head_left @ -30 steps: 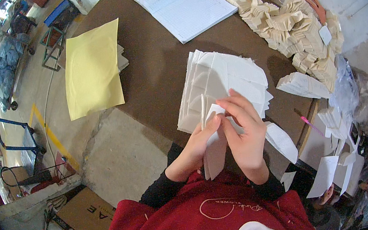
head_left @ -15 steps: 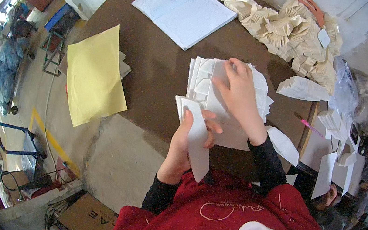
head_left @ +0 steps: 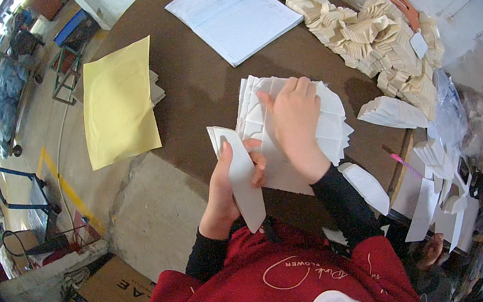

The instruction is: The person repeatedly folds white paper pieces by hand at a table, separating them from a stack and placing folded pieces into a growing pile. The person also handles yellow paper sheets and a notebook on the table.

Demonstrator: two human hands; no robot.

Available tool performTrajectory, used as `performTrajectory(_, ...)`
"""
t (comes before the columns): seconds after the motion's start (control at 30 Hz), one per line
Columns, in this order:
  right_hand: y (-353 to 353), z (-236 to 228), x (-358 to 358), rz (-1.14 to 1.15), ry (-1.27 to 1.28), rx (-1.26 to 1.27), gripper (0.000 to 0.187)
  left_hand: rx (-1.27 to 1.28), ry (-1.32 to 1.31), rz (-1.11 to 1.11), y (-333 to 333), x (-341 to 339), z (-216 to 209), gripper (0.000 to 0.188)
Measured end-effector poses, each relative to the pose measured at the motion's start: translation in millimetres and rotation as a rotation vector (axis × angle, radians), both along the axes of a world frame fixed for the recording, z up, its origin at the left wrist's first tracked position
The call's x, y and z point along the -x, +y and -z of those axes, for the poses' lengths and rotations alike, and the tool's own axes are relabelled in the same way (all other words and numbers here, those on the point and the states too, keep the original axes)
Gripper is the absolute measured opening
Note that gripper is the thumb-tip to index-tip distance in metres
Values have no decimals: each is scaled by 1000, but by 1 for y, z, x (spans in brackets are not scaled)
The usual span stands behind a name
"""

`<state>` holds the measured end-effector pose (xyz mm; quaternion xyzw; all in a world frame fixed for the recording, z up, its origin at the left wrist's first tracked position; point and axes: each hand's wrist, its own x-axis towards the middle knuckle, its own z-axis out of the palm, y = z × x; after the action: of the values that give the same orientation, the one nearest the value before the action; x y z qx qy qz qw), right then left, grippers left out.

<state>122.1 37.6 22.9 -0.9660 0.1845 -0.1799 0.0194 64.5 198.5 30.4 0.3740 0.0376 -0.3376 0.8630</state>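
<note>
Person in a red top stands at the near edge of a brown table (head_left: 195, 83). Left hand (head_left: 228, 180) is closed around a long white paper piece (head_left: 241, 179), thumb on its face, held upright just off the table's near edge. Right hand (head_left: 294, 125) lies flat, fingers spread and holding nothing, pressed on a fanned stack of white paper pieces (head_left: 324, 127) near the table's near edge; the held piece touches that stack's left side.

An open notebook (head_left: 234, 13) sits at the far edge. A yellow sheet (head_left: 119, 103) lies over the left edge. A heap of folded cream paper pieces (head_left: 373, 36) fills the far right corner, an orange tool (head_left: 398, 2) on top. A pink pen (head_left: 404, 160) lies at the right edge, near loose white cutouts (head_left: 428, 205).
</note>
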Motion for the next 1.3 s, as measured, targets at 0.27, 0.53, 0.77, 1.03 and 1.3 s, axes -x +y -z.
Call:
performTrajectory(0.27,-7,4,-5,-12,-138,29,38,-3,137,-56,-3,3,-4,54)
performTrajectory(0.53,-12,3,-4,-130,-149,-45,27,7,132,-69,-6,5,-5,53)
performTrajectory(0.77,1,6,8,-194,-265,-97,37,-25,128,-87,-5,5,-3,53)
performTrajectory(1.03,3,4,12,-171,-209,-61,45,47,123,-67,-3,5,-4,50)
performTrajectory(1.3,1,-4,5,-120,-252,-77,38,-4,170,-97,-7,4,-8,52)
